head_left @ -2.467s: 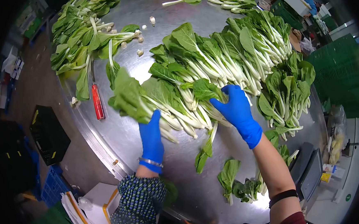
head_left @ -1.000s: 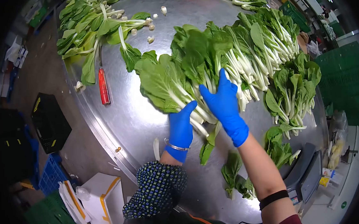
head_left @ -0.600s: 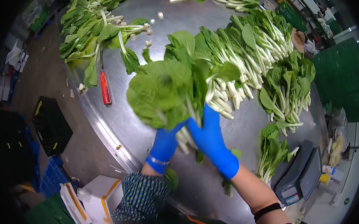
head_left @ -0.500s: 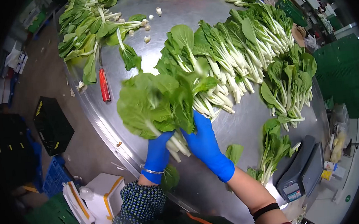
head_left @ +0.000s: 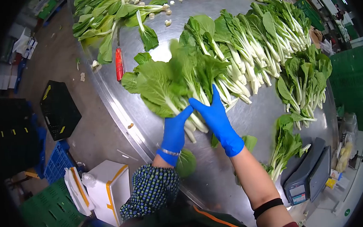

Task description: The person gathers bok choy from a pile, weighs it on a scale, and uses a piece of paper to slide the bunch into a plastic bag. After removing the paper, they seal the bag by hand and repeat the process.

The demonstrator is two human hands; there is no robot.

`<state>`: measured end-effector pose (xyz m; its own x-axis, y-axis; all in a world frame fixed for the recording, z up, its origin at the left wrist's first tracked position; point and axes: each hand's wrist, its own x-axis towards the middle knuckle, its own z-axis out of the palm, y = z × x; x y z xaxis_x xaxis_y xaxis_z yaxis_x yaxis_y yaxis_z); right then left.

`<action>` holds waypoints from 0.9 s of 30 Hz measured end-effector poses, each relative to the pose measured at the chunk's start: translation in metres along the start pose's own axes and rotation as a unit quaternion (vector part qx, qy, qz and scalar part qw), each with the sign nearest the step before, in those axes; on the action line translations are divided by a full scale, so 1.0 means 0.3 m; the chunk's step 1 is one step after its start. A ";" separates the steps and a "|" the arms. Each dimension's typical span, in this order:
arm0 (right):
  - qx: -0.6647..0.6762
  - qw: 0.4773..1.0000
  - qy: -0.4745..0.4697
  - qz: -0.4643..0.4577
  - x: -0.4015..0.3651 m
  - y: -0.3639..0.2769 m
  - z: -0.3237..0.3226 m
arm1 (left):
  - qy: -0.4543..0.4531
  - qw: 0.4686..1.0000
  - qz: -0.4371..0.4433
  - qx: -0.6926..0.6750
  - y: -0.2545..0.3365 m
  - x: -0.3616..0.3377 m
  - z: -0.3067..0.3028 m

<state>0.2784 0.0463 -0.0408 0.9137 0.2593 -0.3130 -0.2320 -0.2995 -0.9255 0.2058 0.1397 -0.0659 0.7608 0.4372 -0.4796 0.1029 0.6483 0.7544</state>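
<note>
Blue gloves cover both hands. My left hand (head_left: 176, 130) is closed around the lower stalks of a bunch of bok choy (head_left: 157, 83), whose leaves point away from me above the steel table. My right hand (head_left: 216, 119) grips the right side of this bunch, its thumb near my left thumb and its fingers partly hidden behind the stalks. Some leaves are blurred by motion. Just beyond lies a long row of bok choy (head_left: 248, 47) with white stalks towards me. A loose leaf (head_left: 186, 163) lies beneath my left wrist.
A red-handled knife (head_left: 119, 65) lies on the steel table (head_left: 149, 134) near its left edge, by a pile of greens (head_left: 105, 18) and cut stalk ends. More bok choy (head_left: 302, 81) lies at right, above a grey scale (head_left: 305, 172). Crates and a white foam box (head_left: 107, 188) stand on the floor.
The view has shifted, so the table's contents appear farther right and higher. Both hands stay on the bunch, and its leaves have spread wider.
</note>
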 end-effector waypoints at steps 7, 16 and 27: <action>0.046 0.994 -0.012 0.096 -0.415 -0.042 -0.204 | -0.071 0.964 -0.217 0.136 0.101 -0.379 0.006; 0.337 0.864 0.177 0.330 -1.253 0.267 -0.380 | -0.263 0.770 -0.522 0.258 -0.248 -0.896 -0.096; 0.128 0.990 0.033 0.048 -1.464 0.398 -0.528 | -0.425 0.792 -0.120 0.422 -0.228 -1.159 0.013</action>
<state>-0.0976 -0.2488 0.0201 0.9012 0.1771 -0.3955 -0.3885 -0.0742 -0.9184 -0.0632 -0.0589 0.0510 0.7743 -0.4449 -0.4499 0.4287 -0.1541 0.8902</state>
